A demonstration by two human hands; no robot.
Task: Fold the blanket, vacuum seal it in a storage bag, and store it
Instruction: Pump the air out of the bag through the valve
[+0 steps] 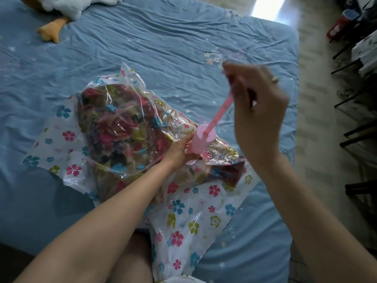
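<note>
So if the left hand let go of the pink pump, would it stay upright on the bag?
Probably not. The pump is tall and narrow and stands on soft, lumpy blanket, with its rod pulled out high. The left hand steadies its barrel, suggesting it tips easily.

Wrinkled blue bedsheet (163, 37) with star print, white and orange plush toy (61, 9) at top left, possibly dark chairs (355, 58) at right

Blue star-print bed (163, 41), flowered storage bag (195, 217) (blanket inside) lying on it, plush toy (61, 9) at far corner
</note>
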